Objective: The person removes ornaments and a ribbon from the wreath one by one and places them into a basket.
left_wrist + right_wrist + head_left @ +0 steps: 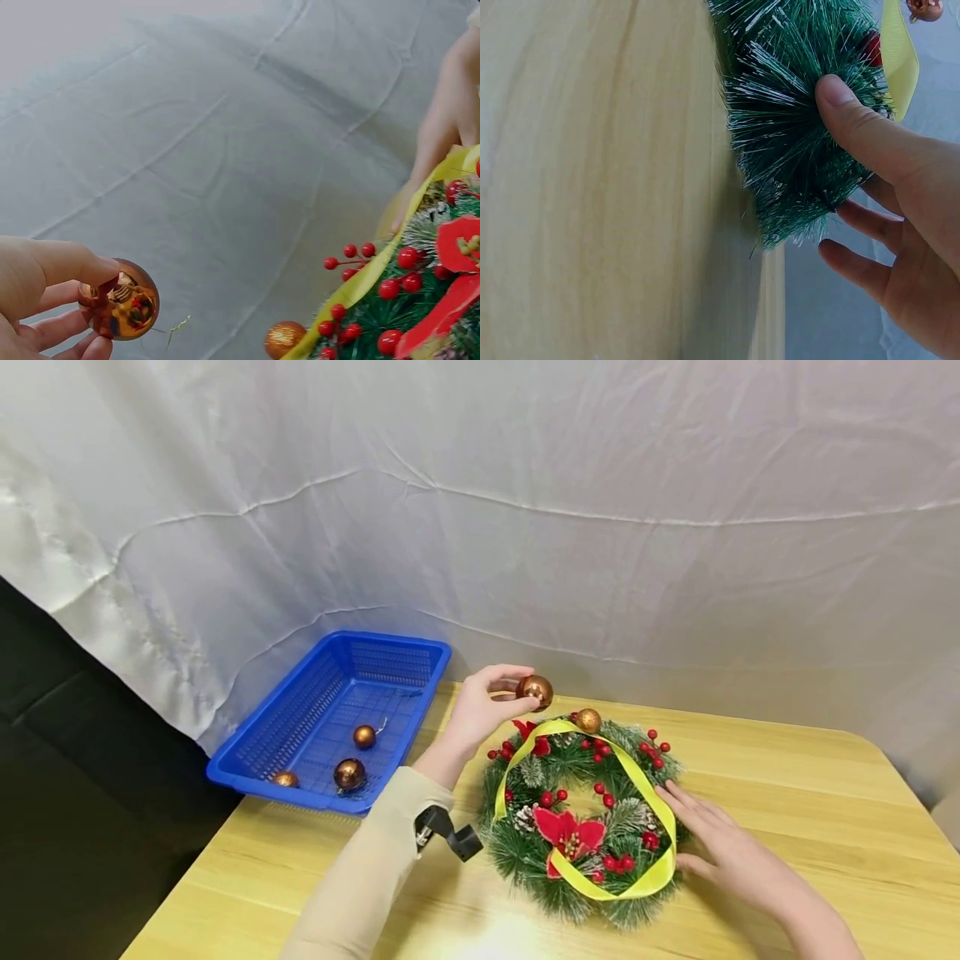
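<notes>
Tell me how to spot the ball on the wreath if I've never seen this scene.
On the wooden table, right of the blue basket, lies a green wreath with yellow ribbon. At its far edge sits a coppery ball. The other balls are in the basket or the left hand; only this one is on the wreath.

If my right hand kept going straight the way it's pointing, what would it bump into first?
The wreath: your right hand points at its right edge, where the thumb appears to touch the green needles. The yellow ribbon would probably come next, though its height relative to your fingers is unclear.
</notes>
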Demonstrator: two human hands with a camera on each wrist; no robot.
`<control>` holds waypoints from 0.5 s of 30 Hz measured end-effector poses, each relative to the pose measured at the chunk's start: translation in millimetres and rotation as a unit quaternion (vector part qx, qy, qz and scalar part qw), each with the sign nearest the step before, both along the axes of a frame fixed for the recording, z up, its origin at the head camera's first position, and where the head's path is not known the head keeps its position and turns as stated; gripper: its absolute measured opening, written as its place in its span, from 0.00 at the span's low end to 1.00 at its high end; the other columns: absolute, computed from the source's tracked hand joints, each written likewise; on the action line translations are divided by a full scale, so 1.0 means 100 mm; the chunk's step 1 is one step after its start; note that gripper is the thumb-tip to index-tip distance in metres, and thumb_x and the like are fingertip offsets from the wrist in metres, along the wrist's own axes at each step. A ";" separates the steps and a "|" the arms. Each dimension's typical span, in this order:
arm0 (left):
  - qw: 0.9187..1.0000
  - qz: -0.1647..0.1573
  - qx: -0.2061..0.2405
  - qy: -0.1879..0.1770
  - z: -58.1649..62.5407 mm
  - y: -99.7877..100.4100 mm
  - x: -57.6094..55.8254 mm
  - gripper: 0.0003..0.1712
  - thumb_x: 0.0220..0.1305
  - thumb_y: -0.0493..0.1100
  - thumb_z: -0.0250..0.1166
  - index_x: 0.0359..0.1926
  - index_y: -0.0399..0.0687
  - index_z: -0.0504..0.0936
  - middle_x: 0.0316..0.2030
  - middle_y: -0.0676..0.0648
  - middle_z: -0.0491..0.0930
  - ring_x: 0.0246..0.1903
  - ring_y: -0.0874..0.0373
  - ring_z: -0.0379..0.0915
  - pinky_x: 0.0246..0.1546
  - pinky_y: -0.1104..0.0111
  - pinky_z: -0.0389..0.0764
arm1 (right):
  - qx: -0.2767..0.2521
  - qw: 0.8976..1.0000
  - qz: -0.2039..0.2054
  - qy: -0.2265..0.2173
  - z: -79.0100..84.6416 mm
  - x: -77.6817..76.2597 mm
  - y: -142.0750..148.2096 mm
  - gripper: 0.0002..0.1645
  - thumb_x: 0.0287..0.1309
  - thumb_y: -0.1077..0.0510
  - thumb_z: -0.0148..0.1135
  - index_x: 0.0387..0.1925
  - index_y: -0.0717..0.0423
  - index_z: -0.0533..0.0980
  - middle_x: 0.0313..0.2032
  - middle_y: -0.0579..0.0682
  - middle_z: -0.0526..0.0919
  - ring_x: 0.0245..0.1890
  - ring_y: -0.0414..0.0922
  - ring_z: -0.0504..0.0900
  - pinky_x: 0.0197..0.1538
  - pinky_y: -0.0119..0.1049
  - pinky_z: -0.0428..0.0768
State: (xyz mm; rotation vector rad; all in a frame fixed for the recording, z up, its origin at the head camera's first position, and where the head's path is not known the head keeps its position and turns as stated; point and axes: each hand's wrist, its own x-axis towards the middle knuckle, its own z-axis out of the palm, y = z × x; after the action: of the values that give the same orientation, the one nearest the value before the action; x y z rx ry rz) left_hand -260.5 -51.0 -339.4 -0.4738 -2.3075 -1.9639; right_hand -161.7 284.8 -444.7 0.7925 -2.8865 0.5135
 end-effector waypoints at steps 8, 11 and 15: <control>1.000 0.020 0.020 -0.012 0.02 -0.26 -0.02 0.22 0.47 0.37 0.71 0.47 0.47 0.79 0.45 0.50 0.77 0.44 0.54 0.74 0.43 0.64 0.77 | -0.005 1.000 0.005 0.018 0.00 0.02 0.00 0.51 0.44 0.45 0.66 0.68 0.47 0.53 0.66 0.56 0.55 0.58 0.63 0.62 0.51 0.63 0.66; 0.999 0.030 0.027 -0.019 0.03 -0.39 -0.02 0.22 0.47 0.37 0.71 0.47 0.46 0.79 0.43 0.48 0.78 0.43 0.52 0.74 0.43 0.64 0.77 | -0.007 1.000 0.007 0.021 0.00 0.03 0.00 0.50 0.45 0.45 0.66 0.68 0.48 0.53 0.66 0.57 0.56 0.58 0.63 0.62 0.50 0.63 0.66; 0.998 0.051 0.028 -0.016 0.04 -0.59 -0.02 0.23 0.47 0.37 0.71 0.48 0.46 0.79 0.43 0.46 0.78 0.42 0.50 0.74 0.42 0.65 0.76 | -0.008 1.000 0.010 0.026 0.01 0.01 -0.02 0.50 0.46 0.44 0.65 0.68 0.48 0.53 0.66 0.56 0.56 0.58 0.63 0.62 0.50 0.63 0.67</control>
State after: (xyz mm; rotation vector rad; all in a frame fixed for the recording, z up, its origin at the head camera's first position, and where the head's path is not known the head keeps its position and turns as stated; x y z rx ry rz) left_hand -262.1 -110.0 -335.1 -0.3159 -2.2392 -1.9970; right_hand -161.1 282.7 -444.0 0.8200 -2.8274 0.5092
